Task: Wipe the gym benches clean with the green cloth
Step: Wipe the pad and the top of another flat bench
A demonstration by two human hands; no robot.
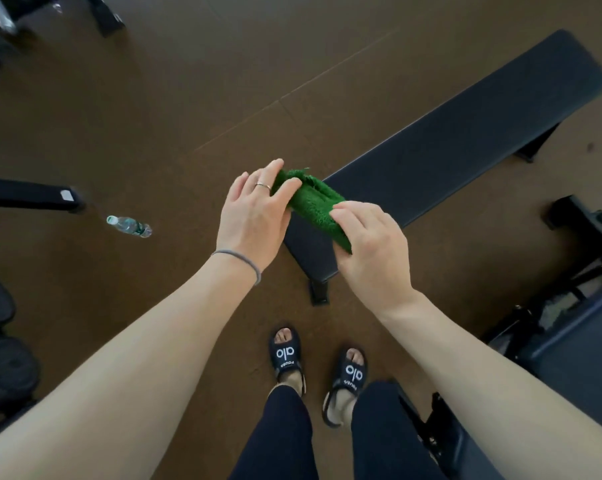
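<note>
Green cloth (315, 206): bunched into a roll, held in the air between both hands above the near end of the gym bench (465, 133).

Left hand (254, 216): grip on the far end of the cloth, thumb and forefinger pinching it, other fingers loosely extended; ring on one finger, thin band at the wrist.

Right hand (372, 247): grip curled round the near end of the cloth, fingers folded over it.

Gym bench: dark padded top running diagonally from the centre to the upper right, nothing lying on it; one foot (318, 291) shows under the near end, just ahead of the person's sandals (287, 355).

Floor (154, 98): brown, with seam lines.

Water bottle (129, 226): clear plastic, standing on the floor to the left, well apart from the bench.

Dark bar (33, 195): enters from the left edge, near the bottle.

Dark round weights (5, 368): stacked at the lower left edge.

Second padded bench and frame (576, 323): at the right edge, close beside the person's right arm.

Further dark equipment legs (105, 15): top left corner, details blurred.
</note>
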